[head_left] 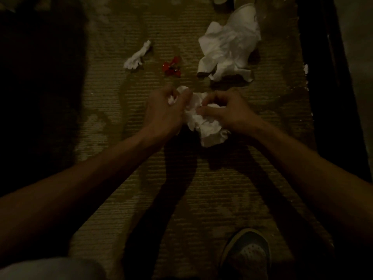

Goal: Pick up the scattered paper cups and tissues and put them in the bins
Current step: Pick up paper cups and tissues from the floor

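Note:
In the dim head view, a crumpled white tissue wad lies on the carpet between my hands. My left hand has its fingers curled round the wad's upper left end, with a bit of white showing inside the fist. My right hand grips the wad's right side. A small twisted tissue lies further off to the left. A larger heap of tissue lies at the upper right, against a white paper cup tipped on its side. No bin is in view.
A small red scrap lies between the two far tissues. More pale litter sits at the top edge. A dark strip borders the carpet on the right. My shoe stands at the bottom right. The left side is in deep shadow.

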`<control>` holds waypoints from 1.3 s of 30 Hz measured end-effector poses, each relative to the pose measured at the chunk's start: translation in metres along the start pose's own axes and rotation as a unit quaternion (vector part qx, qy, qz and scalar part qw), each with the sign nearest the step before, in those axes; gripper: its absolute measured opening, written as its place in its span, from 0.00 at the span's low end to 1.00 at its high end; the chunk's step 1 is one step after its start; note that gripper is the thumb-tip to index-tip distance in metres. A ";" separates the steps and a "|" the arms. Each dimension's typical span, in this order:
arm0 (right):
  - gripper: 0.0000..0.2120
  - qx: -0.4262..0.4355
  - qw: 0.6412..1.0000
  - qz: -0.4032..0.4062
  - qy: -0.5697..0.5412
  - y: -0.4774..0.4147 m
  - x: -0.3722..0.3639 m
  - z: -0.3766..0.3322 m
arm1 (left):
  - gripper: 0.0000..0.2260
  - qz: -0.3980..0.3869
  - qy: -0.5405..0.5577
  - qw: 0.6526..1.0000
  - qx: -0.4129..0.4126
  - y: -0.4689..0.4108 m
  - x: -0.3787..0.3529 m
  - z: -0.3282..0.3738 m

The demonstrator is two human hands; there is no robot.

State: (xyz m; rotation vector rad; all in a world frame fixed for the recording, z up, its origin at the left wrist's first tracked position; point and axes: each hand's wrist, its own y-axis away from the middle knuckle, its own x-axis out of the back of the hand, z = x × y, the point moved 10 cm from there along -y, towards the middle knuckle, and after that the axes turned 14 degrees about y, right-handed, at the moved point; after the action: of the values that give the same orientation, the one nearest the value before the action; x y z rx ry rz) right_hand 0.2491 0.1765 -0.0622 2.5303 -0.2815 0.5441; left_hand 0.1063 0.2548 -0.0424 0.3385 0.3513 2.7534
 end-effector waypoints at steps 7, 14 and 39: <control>0.12 -0.081 0.945 -0.061 -0.310 0.025 -0.028 -0.009 | 0.18 -0.046 0.097 0.994 -0.015 0.013 -0.022 0.019; 0.13 -0.142 0.889 -0.112 -0.421 0.030 -0.051 -0.018 | 0.27 -0.068 0.051 0.994 -0.063 0.023 -0.026 0.028; 0.39 0.132 0.828 0.146 0.525 -0.067 0.063 -0.035 | 0.16 -0.056 -0.081 0.988 -0.116 -0.027 -0.016 0.028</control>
State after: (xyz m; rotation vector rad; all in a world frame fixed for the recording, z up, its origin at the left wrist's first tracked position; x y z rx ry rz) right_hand 0.3151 0.2463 -0.0381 2.0140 -0.1662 2.0754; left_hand 0.1364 0.2791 -0.0264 0.4635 0.0076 2.5995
